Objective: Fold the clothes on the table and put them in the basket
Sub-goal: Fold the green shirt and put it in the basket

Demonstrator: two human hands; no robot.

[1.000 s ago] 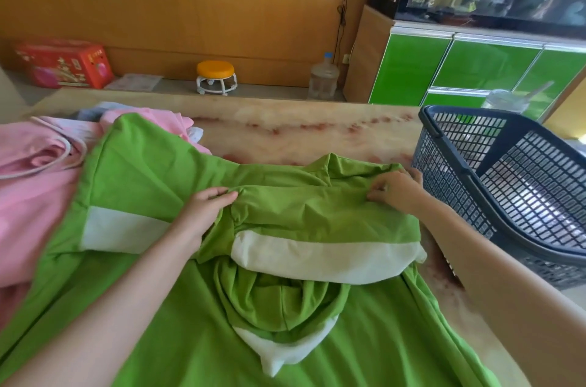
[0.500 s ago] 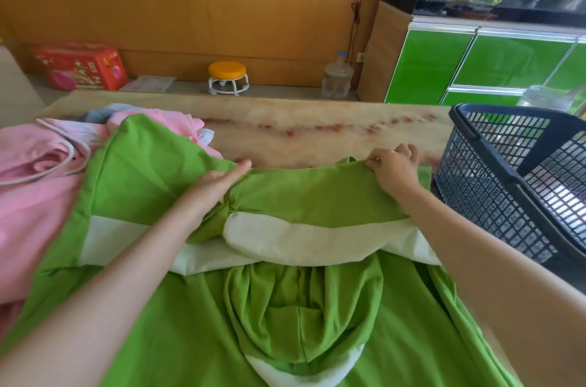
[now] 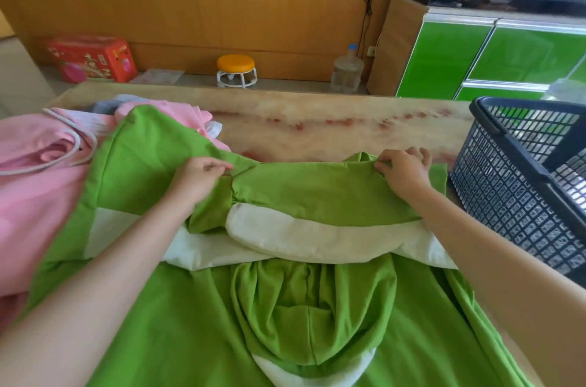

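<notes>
Fingers (image 3: 222, 167) of the left hand (image 3: 196, 179) and right hand (image 3: 407, 169) pinch the green cotton hoodie with white trim (image 3: 317, 193). Its fold is now drawn farther up the marble counter (image 3: 317, 126), flattening nicely, and the dark mesh plastic basket (image 3: 507, 184) waits just beside.

Marble table (image 3: 317, 120): green garment (image 3: 190, 323) spread near; pink clothes (image 3: 31, 196) left; dark basket (image 3: 523, 196) right
</notes>
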